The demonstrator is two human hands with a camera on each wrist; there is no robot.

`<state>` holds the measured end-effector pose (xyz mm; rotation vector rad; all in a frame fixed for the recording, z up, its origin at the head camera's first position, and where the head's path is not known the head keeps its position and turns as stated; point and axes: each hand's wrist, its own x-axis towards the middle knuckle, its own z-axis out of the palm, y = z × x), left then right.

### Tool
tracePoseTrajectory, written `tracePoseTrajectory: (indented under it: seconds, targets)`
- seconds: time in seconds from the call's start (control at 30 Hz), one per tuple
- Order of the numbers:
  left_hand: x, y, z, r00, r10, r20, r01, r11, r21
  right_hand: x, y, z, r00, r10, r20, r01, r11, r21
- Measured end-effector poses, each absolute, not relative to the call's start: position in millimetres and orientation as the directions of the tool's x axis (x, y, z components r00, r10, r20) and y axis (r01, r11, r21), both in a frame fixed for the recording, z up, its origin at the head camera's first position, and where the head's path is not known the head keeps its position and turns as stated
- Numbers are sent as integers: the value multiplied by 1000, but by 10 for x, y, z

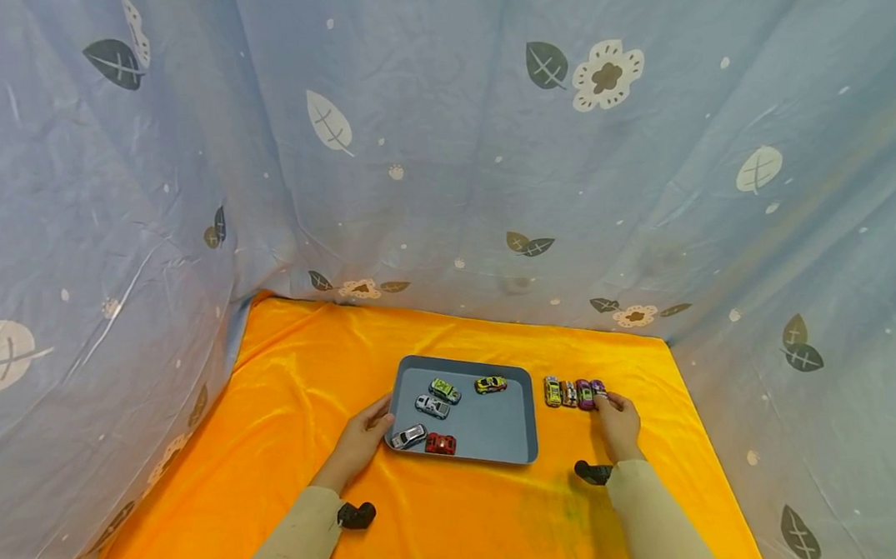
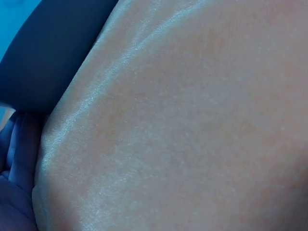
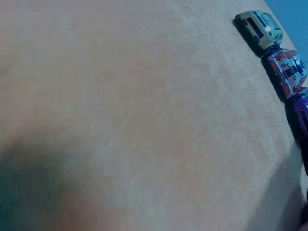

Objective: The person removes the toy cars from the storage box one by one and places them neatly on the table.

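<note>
Grey tray [image 1: 492, 428]: L grip [image 1: 359, 438] pinching, 5 cars [image 1: 441, 444]; 4-car row [image 1: 585, 394]: R grip [image 1: 619, 424] pinching 1.

The cloth [image 1: 443, 521] glows orange, the curtain [image 1: 427, 147] pale blue with leafy, floral print. The tray [image 1: 492, 432] is slate grey, one car [image 1: 441, 444] red.

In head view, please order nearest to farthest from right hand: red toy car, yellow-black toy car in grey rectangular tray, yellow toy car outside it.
1. Yellow toy car: right of tray.
2. Yellow-black toy car: tray's far side.
3. Red toy car: tray's near edge.
</note>
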<state>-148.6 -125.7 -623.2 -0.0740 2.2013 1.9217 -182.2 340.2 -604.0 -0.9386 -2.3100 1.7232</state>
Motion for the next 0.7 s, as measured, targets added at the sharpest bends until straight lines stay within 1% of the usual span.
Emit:
tracePoseTrajectory:
  seconds: [0.07,0.17,0.3,0.43,0.6,0.7]
  targets:
    - [-1478,-1260,-6229,-974,107,-199,-184,138,973,-1807,3411,-6055,-810,527,-258,397,167,-903]
    - [-1472,-1264,-6226,-974,111,-199,-183,137,974,-1752,3407,-6052,-820,532,-211,361,194,-912]
    - [-1468,-1268,-6204,-976,111,-190,-173,144,974,-1646,3342,-6000,-842,532,-88,295,317,-901]
    - [-1463,-1272,-6184,-977,93,-193,-177,155,972,-1579,3188,-5933,-882,471,19,215,438,-873]
    - [-1463,-1268,-6186,-974,98,-202,-186,156,970,-1531,2936,-5865,-915,395,81,128,476,-870]
    - [-1465,-1259,-6200,-972,106,-210,-194,145,970,-1526,2772,-5819,-931,337,137,45,480,-876]
